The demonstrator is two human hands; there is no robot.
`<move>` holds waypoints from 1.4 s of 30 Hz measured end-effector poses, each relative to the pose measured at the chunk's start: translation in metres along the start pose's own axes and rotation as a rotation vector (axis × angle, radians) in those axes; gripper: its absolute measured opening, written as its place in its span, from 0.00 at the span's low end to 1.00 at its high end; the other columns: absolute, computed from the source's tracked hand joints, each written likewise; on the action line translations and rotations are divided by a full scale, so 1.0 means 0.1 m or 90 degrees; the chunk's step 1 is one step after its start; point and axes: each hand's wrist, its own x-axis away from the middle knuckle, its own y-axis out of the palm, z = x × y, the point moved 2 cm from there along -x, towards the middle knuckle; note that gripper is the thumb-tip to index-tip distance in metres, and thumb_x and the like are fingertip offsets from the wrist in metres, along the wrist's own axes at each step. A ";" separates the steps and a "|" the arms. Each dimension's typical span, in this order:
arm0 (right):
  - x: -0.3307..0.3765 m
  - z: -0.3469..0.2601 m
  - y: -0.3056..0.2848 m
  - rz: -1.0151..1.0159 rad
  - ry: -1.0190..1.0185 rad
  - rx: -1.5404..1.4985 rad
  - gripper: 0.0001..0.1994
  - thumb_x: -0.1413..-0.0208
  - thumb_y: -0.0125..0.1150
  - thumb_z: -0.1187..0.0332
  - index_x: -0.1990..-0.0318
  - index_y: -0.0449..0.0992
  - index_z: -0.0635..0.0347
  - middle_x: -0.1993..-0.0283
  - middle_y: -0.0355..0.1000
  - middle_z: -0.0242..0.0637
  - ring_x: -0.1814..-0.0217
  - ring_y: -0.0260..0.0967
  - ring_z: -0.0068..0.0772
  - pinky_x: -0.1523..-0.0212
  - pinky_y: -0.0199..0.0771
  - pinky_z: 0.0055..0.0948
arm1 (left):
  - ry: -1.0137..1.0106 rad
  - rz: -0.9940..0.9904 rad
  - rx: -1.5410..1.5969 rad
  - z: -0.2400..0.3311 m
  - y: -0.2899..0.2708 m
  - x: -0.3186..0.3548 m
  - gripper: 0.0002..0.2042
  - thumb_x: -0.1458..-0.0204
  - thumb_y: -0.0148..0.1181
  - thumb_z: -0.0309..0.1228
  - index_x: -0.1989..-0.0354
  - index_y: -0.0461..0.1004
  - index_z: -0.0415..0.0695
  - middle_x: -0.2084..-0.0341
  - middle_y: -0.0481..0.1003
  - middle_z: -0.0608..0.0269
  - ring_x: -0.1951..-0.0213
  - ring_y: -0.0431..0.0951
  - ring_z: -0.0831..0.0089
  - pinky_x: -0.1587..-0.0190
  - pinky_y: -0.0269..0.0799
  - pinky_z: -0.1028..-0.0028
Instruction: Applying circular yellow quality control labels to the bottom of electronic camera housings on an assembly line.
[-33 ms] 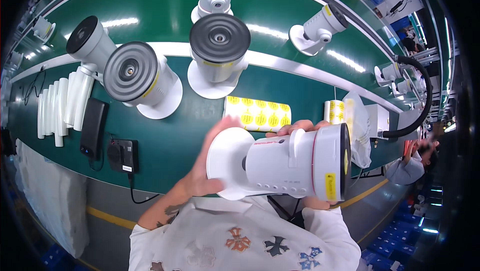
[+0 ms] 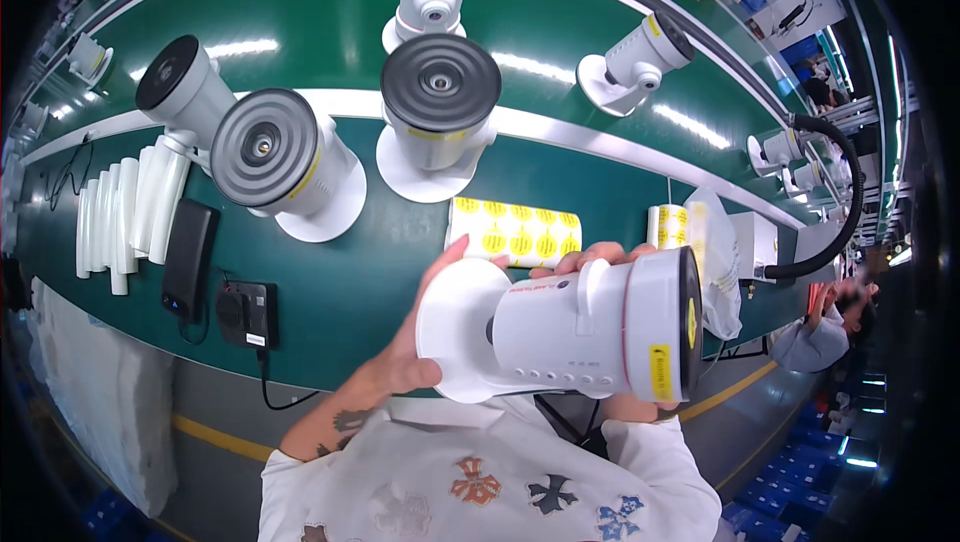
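A worker's left hand (image 2: 405,347) clasps the rim of a flat white disc base (image 2: 455,332), thumb on the near face and index finger reaching past the far edge, while the right hand (image 2: 590,258) cradles the barrel, fingers curled over its far side, palm and thumb hidden. How hard either hand presses cannot be told.

Handling it well would seem to call for support at both ends: the broad black-rimmed head looks the heavier part, and the joint at the base could swing if one hand let go. Fingers are best placed away from the yellow rectangular label (image 2: 660,372) and the dark end face.

The cylindrical white plastic device (image 2: 560,332) lies on its side between the hands, base at the left hand, head pointing right beyond the right hand's fingers, above the near edge of a green work table (image 2: 340,322).

Just beyond the fingers sits a white sheet of round yellow stickers (image 2: 530,232); a white roll with yellow stickers (image 2: 667,227) rests to the right, beside a clear plastic bag (image 2: 720,277). Left of the hands are a square black box with a cord (image 2: 247,314), a long black power brick (image 2: 190,252) and slim white tubes (image 2: 120,222). Farther out, two white units with ridged black discs on top (image 2: 440,87) (image 2: 265,147) stand on round bases.
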 end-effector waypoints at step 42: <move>-1.45 -2.40 -0.71 -0.173 0.067 1.408 0.35 0.74 0.79 0.55 0.55 0.75 0.63 0.59 0.73 0.43 0.57 0.73 0.42 0.56 0.74 0.36 | 0.129 0.099 -0.716 0.36 0.28 -0.70 0.35 0.57 0.71 0.33 0.40 0.63 0.40 0.46 0.66 0.49 0.43 0.68 0.53 0.44 0.68 0.58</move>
